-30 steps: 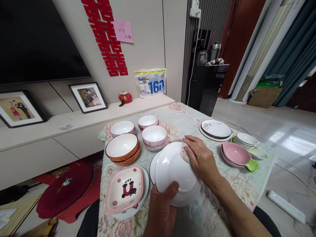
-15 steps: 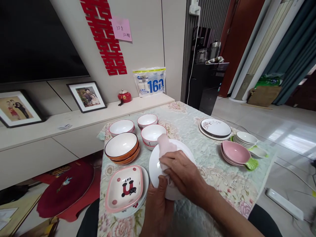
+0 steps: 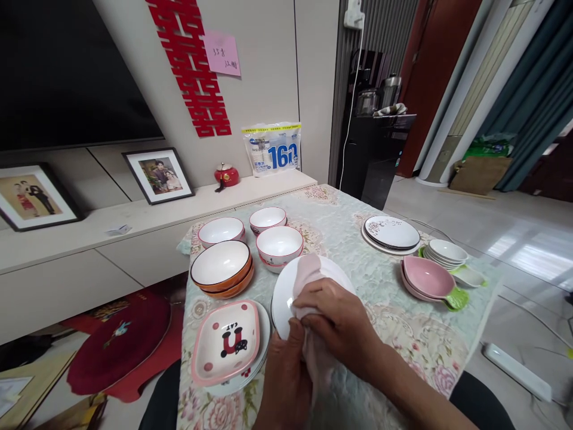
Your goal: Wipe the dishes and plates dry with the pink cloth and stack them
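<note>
A round white plate (image 3: 283, 292) is held up above the front of the table, tilted toward me. My left hand (image 3: 289, 364) grips its lower edge, thumb on the near face. Bunched under the fingers of my right hand (image 3: 335, 310) is a pale pink cloth (image 3: 308, 269), pressed against the plate; part of it hangs below. Just left of the plate lies a square pink-rimmed cat dish (image 3: 227, 343) on top of round plates (image 3: 264, 334). Behind it are stacked orange bowls (image 3: 228, 291) and white bowls with red rims (image 3: 280, 246).
At the table's right stand a stack of oval plates (image 3: 391, 232), small white dishes (image 3: 447, 251) and pink leaf-handled bowls (image 3: 428, 278). A floral cloth (image 3: 340, 209) covers the table. Behind, a low cabinet (image 3: 170, 209) carries photo frames, a red pot (image 3: 227, 175) and a plastic pack (image 3: 272, 150).
My right hand has shifted slightly right and down across the plate, with the cloth. More cloth now hangs below the hands. The plate and left hand have barely moved.
</note>
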Available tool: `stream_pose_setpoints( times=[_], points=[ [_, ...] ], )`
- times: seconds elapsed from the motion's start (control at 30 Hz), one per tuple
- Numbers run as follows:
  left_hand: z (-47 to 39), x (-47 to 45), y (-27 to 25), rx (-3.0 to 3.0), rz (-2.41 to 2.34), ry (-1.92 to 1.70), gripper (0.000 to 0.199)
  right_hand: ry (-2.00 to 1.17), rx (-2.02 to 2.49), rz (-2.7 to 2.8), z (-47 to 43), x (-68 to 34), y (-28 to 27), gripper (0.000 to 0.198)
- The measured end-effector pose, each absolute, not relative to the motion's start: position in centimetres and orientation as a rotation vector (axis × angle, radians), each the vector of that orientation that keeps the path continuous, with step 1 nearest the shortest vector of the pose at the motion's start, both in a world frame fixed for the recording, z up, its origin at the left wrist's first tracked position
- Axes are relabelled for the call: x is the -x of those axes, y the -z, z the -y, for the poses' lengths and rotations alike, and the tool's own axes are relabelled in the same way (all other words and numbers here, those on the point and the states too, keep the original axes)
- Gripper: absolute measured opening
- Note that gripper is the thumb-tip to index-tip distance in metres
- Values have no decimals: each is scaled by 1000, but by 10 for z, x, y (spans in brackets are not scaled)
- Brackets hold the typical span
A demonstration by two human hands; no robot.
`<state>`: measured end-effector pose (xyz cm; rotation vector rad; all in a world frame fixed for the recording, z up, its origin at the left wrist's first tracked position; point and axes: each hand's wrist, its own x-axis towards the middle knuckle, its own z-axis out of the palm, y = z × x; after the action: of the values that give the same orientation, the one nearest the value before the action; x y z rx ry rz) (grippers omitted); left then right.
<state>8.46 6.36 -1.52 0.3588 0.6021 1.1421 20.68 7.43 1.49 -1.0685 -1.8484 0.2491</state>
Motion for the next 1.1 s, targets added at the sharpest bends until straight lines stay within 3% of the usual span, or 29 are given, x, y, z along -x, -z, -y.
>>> stream_pose_setpoints(
  times=[0.2,0.4,0.6,0.73,0.97,1.1],
  points=[
    [-57,-93,21,-366,-580,-1086,68,-3,1124,1726,-94,-236,-18,19],
    [-65,-89,18,-283,-641,-1227,78,-40,1359,1510,-108,-255,3,17],
    [-63,-90,18,-345,-643,-1195,76,78,1383,1528,-99,-238,0,26],
    [-59,-93,21,-383,-607,-1116,56,78,1185,1728,-88,-222,-14,31],
    [-62,-88,18,-320,-585,-1192,29,-275,894,2029,-77,-217,-28,24],
    [-67,-84,16,-267,-583,-1243,38,-551,912,2208,-71,-236,-42,21]
  ],
)
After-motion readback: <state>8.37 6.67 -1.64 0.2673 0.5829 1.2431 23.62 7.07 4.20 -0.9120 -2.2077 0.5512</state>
